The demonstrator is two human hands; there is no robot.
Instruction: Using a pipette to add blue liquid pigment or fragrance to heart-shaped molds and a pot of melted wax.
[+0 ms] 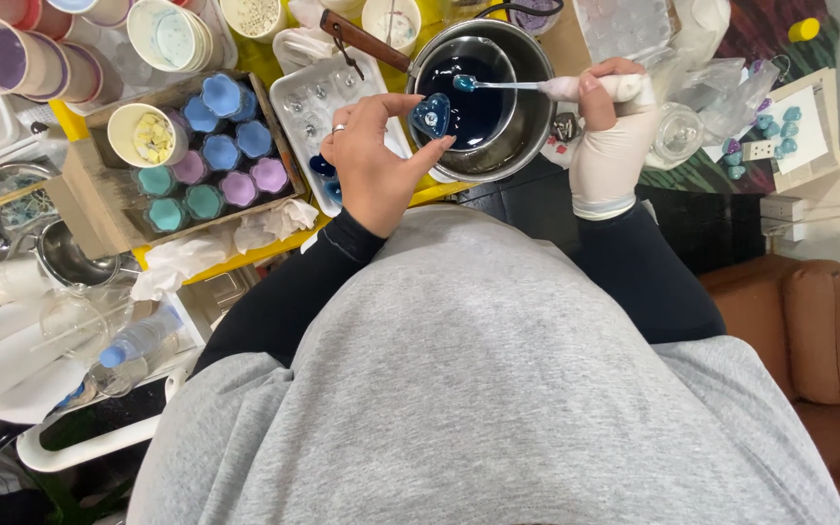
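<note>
My left hand (373,156), bare with a ring, pinches a small clear heart-shaped mould (432,115) filled with blue liquid, held at the rim of a steel pot (517,136). Inside the pot sits a smaller bowl of dark blue liquid (478,97). My right hand (612,136), in a white glove, grips the white handle of a spoon (507,86) whose blue-coated tip hovers over the dark liquid, just above the mould.
A cardboard box (85,185) at the left holds several blue, teal and purple flower-shaped cups. A white mould tray (318,107) lies beside the pot. Paper cups and bowls crowd the back left. Plastic bottles (123,355) lie lower left; small blue pieces (780,126) sit far right.
</note>
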